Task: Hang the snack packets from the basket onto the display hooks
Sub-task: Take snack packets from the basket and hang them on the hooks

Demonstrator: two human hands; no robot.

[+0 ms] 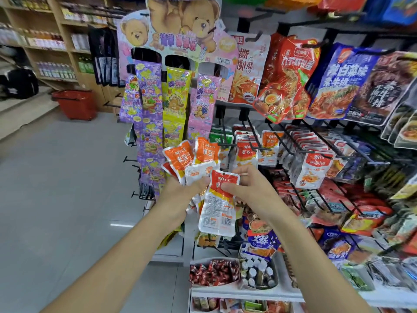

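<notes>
My left hand grips a fanned bunch of small orange-and-white snack packets in front of the display rack. My right hand pinches the top of one more orange-and-white packet, which hangs down between both hands, its hang hole at the top. Black display hooks stick out just beyond the hands, some carrying the same orange packets. A red shopping basket stands on the floor far to the left.
Candy strips hang under a bear-printed card to the left of the hooks. Large snack bags fill the upper right hooks. Boxes of small goods sit on the lower shelf. Grey floor spreads to the left.
</notes>
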